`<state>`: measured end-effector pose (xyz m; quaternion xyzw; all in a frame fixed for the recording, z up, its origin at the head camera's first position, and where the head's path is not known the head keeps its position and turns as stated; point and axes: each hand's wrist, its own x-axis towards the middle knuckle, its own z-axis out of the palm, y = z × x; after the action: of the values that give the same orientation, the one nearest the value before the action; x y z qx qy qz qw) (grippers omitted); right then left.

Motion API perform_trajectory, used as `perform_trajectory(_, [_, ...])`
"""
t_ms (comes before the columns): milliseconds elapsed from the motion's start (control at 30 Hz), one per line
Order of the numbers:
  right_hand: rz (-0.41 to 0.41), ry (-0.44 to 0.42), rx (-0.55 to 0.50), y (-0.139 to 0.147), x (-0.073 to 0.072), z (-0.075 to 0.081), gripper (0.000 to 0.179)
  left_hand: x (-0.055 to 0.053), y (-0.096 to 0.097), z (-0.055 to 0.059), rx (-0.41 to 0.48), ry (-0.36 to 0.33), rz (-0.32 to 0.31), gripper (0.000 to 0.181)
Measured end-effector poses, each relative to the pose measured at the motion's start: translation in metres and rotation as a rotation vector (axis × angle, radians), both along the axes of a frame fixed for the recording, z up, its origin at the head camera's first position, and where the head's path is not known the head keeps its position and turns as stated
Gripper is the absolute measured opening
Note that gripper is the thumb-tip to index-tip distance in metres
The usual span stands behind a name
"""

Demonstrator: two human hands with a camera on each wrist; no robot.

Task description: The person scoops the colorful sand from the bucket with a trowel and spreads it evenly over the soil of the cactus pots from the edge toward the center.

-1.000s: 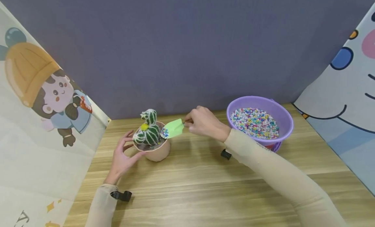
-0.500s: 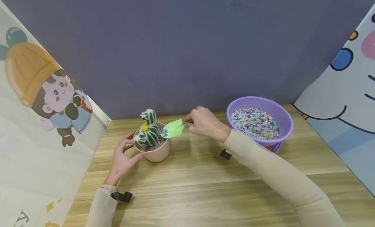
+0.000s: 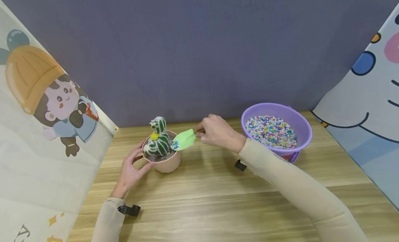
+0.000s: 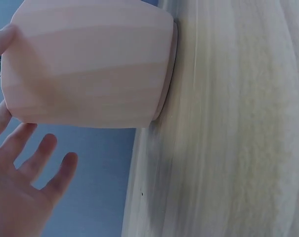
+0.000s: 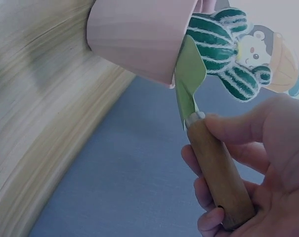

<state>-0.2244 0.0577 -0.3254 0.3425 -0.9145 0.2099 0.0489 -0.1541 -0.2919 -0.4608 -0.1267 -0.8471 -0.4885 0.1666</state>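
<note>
A pink flowerpot [image 3: 168, 165] stands on the table with a green, white-striped toy cactus [image 3: 159, 145] in it. My left hand [image 3: 131, 172] holds the pot near its rim, thumb on the near side, fingers on the far left. In the left wrist view, two fingers [image 4: 55, 180] spread free of the pot wall. My right hand [image 3: 218, 132] grips the wooden handle [image 5: 219, 173] of a small light-green trowel [image 3: 186, 139]. Its blade tilts over the pot's right rim, close beside the cactus. Small colourful beads [image 3: 175, 145] lie at the blade's tip.
A purple bucket [image 3: 300, 129] full of multicoloured beads [image 3: 271, 131] stands at the right, behind the right forearm. The wooden table [image 3: 199, 200] meets a dark wall [image 3: 199, 61] at the back. Printed cartoon panels [image 3: 31, 148] close off both sides.
The trowel blade has rolled and dipped slightly toward the pot, and its beads have shifted at the tip. The left hand has stayed nearly still at the pot.
</note>
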Motion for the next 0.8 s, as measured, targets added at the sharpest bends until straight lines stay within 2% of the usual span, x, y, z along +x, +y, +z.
perform_trajectory(233, [-0.008,-0.01,0.006,0.002,0.0,0.001,0.02,0.001,0.009,0.003,-0.002,0.012,0.056,0.039])
perform_trajectory(433, [0.0,0.006,0.0,0.002,0.0,0.002,0.02,0.002,0.011,0.004,-0.007,0.016,0.071,0.051])
perform_trajectory(600, [-0.001,0.018,0.004,0.003,-0.001,0.002,0.019,0.002,0.006,0.004,-0.041,-0.002,0.045,0.072])
perform_trajectory(800, [0.01,0.037,0.003,0.003,-0.001,0.001,0.018,0.001,0.003,0.001,-0.029,-0.021,0.015,0.075])
